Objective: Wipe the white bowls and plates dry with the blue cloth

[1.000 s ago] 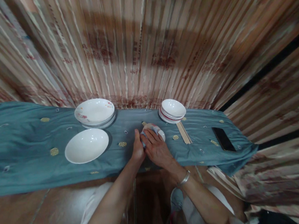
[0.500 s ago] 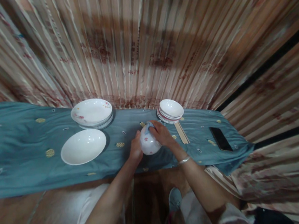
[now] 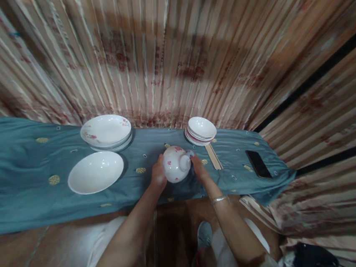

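My left hand grips the rim side of a white bowl with small red flowers, held over the near part of the table. The bowl is tipped so that its underside and foot ring face up and to the right. At the bowl's right side my right hand is closed on a pale blue cloth, mostly hidden by fingers and bowl. Just beyond the right hand stands a stack of small white bowls, with wooden chopsticks in front of it.
On the left of the blue-green tablecloth are a stack of floral plates and a large white bowl. A black phone lies at the right. A patterned curtain hangs close behind the table.
The bowl has turned, bringing its foot ring into view. My right hand has shifted from the bowl's upper side down to its right side with the cloth. The view has moved slightly.
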Tool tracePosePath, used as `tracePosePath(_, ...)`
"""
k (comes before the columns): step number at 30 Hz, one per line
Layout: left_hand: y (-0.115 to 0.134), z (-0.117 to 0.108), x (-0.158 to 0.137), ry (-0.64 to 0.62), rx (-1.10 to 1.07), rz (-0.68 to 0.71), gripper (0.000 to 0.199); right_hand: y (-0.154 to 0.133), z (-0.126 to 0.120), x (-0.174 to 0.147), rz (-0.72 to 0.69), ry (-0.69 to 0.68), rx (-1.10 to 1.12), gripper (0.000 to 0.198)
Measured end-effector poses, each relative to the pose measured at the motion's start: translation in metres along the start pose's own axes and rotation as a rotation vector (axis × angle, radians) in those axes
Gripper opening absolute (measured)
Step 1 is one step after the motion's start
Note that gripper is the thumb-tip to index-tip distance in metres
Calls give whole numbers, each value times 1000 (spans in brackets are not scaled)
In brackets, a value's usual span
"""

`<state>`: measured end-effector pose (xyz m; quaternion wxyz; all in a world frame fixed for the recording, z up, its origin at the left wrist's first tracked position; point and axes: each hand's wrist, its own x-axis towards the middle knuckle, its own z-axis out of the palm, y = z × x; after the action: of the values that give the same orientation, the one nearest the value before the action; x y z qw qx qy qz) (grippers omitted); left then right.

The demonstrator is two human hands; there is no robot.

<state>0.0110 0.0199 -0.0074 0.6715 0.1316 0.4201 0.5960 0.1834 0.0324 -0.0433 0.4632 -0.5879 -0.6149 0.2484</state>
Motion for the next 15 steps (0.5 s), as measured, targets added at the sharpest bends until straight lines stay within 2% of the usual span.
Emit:
tracePosePath(4,2,1,-2,48,-11,-18,23,7,4,-26,5,34,-3,43)
tracePosePath(8,5,2,-3,48,-52,-45,21,6,-3,-53,-45,53,-68,43)
tracePosePath(12,6,2,-4,26,-70,-55,21,-12,-18,-72,-82,70,-81,43)
tracePosePath(15,6,3,-5,48,-82,-59,22,-33,-27,-76,-84,134,-103,44)
